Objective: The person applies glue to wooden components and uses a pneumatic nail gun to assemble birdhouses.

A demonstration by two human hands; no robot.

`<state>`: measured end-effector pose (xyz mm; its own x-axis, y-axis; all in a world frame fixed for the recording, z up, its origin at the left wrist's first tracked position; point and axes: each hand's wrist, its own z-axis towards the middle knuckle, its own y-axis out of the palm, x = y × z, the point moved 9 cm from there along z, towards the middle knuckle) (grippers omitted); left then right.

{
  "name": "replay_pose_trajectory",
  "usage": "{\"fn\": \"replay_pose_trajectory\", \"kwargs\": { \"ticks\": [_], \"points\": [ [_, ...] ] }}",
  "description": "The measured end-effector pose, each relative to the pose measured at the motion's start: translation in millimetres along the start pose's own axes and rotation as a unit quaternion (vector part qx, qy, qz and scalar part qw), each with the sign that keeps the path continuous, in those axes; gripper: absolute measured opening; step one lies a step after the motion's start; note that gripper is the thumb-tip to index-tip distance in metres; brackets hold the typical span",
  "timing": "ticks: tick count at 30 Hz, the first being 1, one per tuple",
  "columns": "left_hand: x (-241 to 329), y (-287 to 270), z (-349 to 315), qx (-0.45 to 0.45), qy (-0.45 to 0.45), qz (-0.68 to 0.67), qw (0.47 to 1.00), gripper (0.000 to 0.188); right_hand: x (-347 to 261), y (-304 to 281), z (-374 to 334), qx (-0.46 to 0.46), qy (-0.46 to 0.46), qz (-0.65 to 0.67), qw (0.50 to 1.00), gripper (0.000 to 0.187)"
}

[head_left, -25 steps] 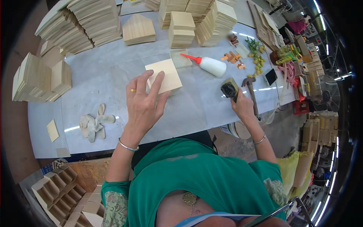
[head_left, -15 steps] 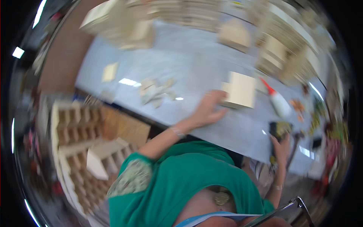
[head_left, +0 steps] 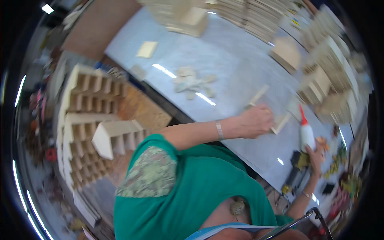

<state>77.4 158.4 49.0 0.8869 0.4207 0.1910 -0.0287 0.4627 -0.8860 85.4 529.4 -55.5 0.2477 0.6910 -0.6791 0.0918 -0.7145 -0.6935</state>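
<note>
My left hand [head_left: 254,121] is over the table with its fingers curled, closed on a pale wooden piece [head_left: 281,123]. A thin wooden edge [head_left: 259,95] shows on the hand's far side; the hand hides whether the two join. To the right, my right hand [head_left: 315,158] closes around the lower end of a white squeeze bottle [head_left: 307,137] with a red nozzle, which lies on the table. Just left of that hand lies a black and yellow tool [head_left: 298,163], blurred.
Stacks of wooden boards [head_left: 252,20] and wooden boxes [head_left: 316,86] line the table's far and right sides. Small scraps [head_left: 194,83] lie mid-table, near a small square board [head_left: 147,49]. Compartmented wooden units [head_left: 94,94] stand at the left, below the table [head_left: 224,52].
My right hand has gone from the black and yellow tool to the bottle. My left hand has moved over the wooden piece and closed, and its flat face no longer shows. The view has turned.
</note>
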Motion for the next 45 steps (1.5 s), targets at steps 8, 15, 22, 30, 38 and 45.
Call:
{"fn": "replay_pose_trajectory", "kwargs": {
  "ticks": [8, 15, 22, 30, 38, 45],
  "points": [
    [-35.9, -58.1, -31.6, 0.128, -0.095, -0.149, 0.976, 0.058, -95.3, -29.1, -30.9, 0.182, -0.011, 0.177, 0.967, 0.062],
    [-119.6, 5.7, -61.9, 0.007, -0.272, -0.385, 0.882, 0.111, -143.7, -26.5, -62.7, 0.208, -0.064, 0.481, 0.849, 0.059],
    [-112.3, 18.6, -44.4, -0.029, -0.209, -0.411, 0.887, 0.107, -217.1, 38.0, -40.3, 0.155, -0.069, 0.473, 0.864, 0.061],
    [-114.9, 18.8, -48.4, -0.021, -0.225, -0.410, 0.883, 0.106, -250.5, 58.0, -27.3, 0.121, -0.092, 0.420, 0.895, 0.065],
    [-115.2, 17.7, -49.3, -0.013, -0.222, -0.402, 0.888, 0.104, -258.8, 60.5, -24.4, 0.116, -0.111, 0.388, 0.908, 0.066],
    [-116.2, 18.8, -48.9, -0.007, -0.217, -0.394, 0.893, 0.105, -264.7, 58.1, -20.9, 0.123, -0.130, 0.359, 0.916, 0.066]
  ]
}}
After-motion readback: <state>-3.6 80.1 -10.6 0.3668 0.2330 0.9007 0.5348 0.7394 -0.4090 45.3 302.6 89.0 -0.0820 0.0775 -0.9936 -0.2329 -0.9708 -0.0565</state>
